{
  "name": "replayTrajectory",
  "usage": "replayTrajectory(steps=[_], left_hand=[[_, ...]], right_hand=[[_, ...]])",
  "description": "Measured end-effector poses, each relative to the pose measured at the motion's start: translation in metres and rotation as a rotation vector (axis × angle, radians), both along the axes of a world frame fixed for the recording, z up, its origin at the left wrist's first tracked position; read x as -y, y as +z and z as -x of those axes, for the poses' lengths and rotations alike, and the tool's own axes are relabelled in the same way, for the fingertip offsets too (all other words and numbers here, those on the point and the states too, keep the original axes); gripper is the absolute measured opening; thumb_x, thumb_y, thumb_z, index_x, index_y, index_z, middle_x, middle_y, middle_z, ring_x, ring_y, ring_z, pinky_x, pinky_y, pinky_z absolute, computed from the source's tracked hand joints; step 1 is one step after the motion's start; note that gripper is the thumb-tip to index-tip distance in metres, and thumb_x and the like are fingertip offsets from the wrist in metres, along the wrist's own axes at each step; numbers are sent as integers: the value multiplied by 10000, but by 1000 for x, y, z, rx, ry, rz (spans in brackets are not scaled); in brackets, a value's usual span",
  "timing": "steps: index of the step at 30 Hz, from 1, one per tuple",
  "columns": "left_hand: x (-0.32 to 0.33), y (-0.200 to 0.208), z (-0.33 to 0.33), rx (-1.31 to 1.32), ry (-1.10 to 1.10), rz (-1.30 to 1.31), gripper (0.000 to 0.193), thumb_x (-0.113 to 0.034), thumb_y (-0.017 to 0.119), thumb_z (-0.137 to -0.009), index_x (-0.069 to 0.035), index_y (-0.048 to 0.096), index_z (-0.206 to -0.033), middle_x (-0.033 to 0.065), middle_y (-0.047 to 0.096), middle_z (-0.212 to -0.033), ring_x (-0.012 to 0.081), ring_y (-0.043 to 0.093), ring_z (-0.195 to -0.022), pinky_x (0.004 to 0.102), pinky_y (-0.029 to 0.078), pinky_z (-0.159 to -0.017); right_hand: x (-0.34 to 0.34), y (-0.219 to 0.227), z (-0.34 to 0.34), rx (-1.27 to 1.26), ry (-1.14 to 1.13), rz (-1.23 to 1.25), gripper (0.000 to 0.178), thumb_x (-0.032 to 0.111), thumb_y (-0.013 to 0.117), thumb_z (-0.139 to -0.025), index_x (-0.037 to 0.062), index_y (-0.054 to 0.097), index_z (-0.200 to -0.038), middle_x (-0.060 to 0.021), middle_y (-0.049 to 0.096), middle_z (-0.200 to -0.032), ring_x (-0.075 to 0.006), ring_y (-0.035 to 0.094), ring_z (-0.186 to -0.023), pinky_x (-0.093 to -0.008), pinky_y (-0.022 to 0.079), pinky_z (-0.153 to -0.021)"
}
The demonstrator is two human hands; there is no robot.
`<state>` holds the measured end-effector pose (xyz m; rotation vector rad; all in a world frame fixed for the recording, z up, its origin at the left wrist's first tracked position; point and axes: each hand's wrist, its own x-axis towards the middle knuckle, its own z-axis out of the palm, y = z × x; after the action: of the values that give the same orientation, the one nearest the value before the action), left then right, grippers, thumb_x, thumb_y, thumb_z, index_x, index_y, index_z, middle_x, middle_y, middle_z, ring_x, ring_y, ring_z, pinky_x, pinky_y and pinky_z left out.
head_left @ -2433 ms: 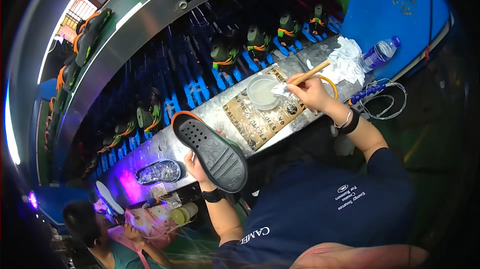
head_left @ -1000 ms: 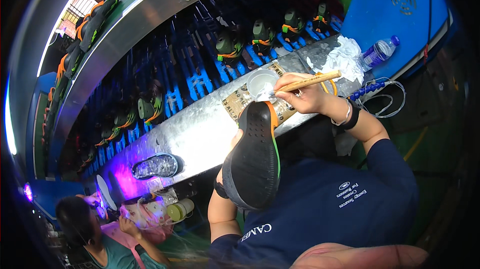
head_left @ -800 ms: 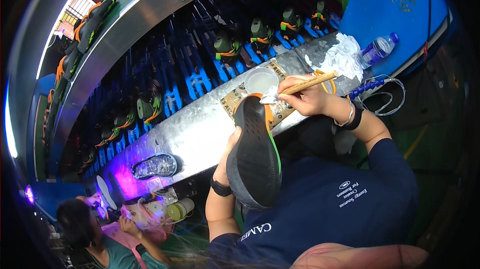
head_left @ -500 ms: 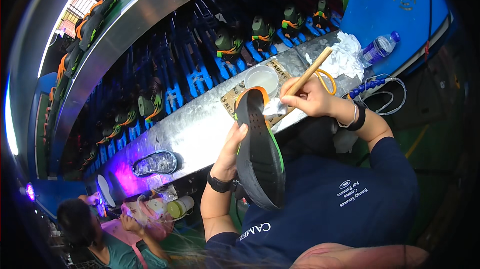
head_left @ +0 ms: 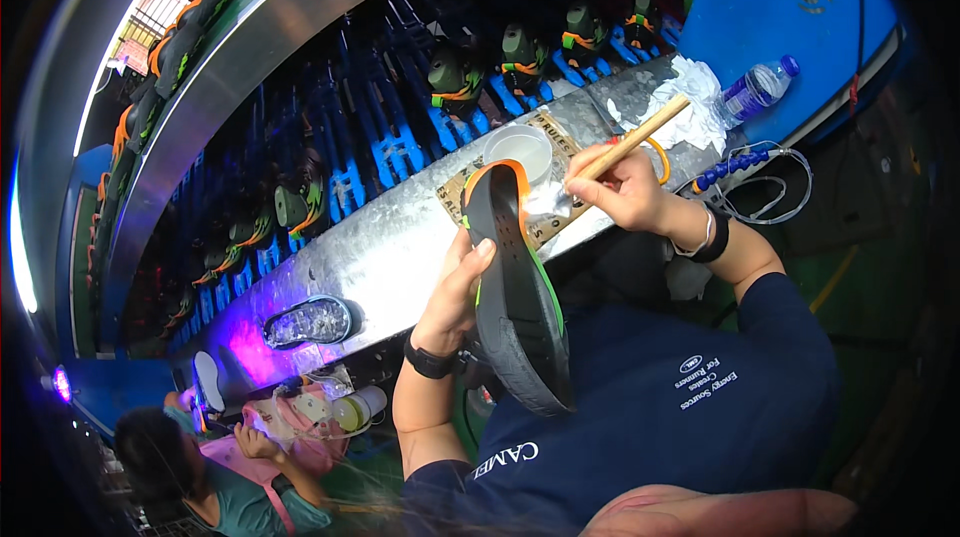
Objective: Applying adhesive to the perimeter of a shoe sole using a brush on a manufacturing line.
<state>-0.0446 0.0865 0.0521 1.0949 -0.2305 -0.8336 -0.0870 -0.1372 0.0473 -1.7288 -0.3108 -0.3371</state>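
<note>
A metal bench [head_left: 400, 232] runs slantwise across the view, a printed brown sheet [head_left: 462, 189] lying on it. Held off the bench, at its near edge, is a black shoe sole [head_left: 520, 322], tilted, its upper end rimmed orange (a green line follows its right side). The left hand [head_left: 455, 282] grasps the sole by its left edge, thumb uppermost. The right hand [head_left: 620, 192] grips a wooden-handled brush [head_left: 640, 137] between thumb and fingers; its whitish head is at the orange rim, though contact is hard to tell. Just beyond stands a round translucent bowl [head_left: 520, 149].
</note>
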Motion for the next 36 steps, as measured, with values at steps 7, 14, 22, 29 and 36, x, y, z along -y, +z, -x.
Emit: replayTrajectory(steps=[7,14,22,29,36], left_hand=[[-2,10,-2,-5,-29,20,607,-289,538,-768,0,262,-1226,136,462,-1078,181,510,-930,294,431,-793],[-1,15,-2,18,-64,22,595,-232,535,-776,-9,243,-1244,131,441,-1107,184,483,-978,300,392,-847],[3,12,-9,132,-32,5,599,-204,551,-763,-7,248,-1241,117,458,-1074,156,487,-939,275,387,-817],[9,19,-15,214,-7,6,622,-211,566,-745,-11,252,-1243,57,518,-894,66,487,-690,172,355,-550],[10,17,-28,317,-51,-93,625,-266,584,-710,-17,306,-1212,-11,476,-736,14,346,-525,161,249,-451]], right_hand=[[0,-1,-3,167,-126,75,35,25,570,-743,-7,556,-739,-13,530,-636,-25,456,-516,-166,336,-439],[-1,7,-5,99,-155,36,65,13,556,-752,-3,543,-814,-10,522,-709,-30,427,-559,-173,338,-483],[-15,9,-3,135,-73,58,38,8,555,-747,2,549,-784,-7,513,-669,-26,413,-523,-170,306,-445],[-15,17,16,100,14,95,44,-2,549,-739,-2,547,-783,-34,532,-683,-56,450,-536,-180,340,-473],[-12,23,27,234,151,161,63,5,569,-731,6,538,-785,-18,513,-633,-43,427,-459,-188,313,-407]])
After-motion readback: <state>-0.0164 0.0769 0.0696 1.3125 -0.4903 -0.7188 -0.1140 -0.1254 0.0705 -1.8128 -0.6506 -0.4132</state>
